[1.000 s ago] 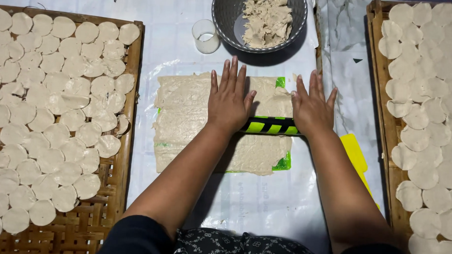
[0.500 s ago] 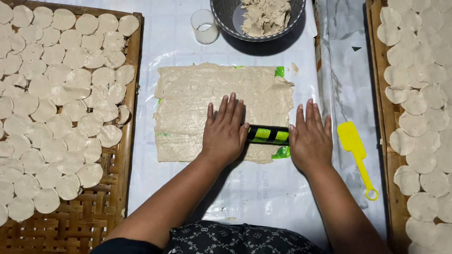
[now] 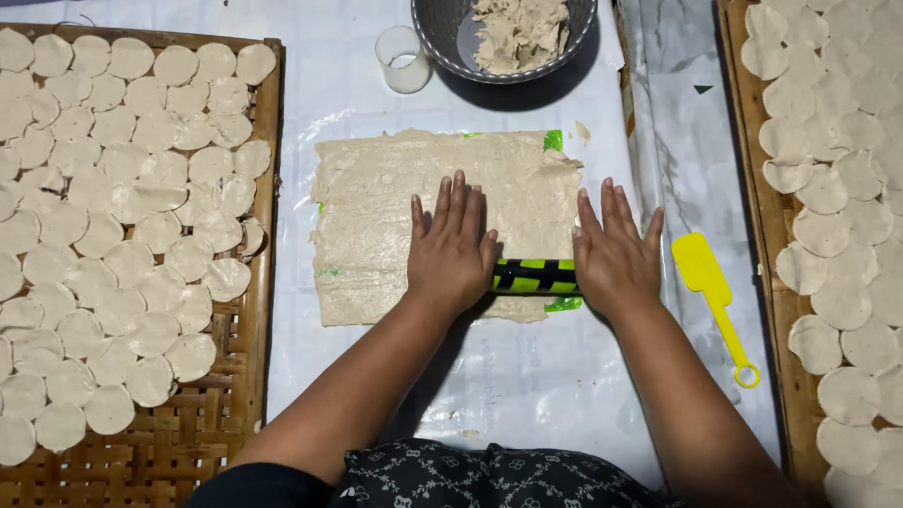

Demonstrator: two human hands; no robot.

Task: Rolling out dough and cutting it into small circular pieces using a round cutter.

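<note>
Pale dough sheet lies flattened on the white plastic cover. The green-and-black roller has been drawn back to its near edge, pressed under the flat, open left hand and right hand; the pass appears finished.

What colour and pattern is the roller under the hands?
The roller is black with bright green stripes, seen in the head view.
</note>
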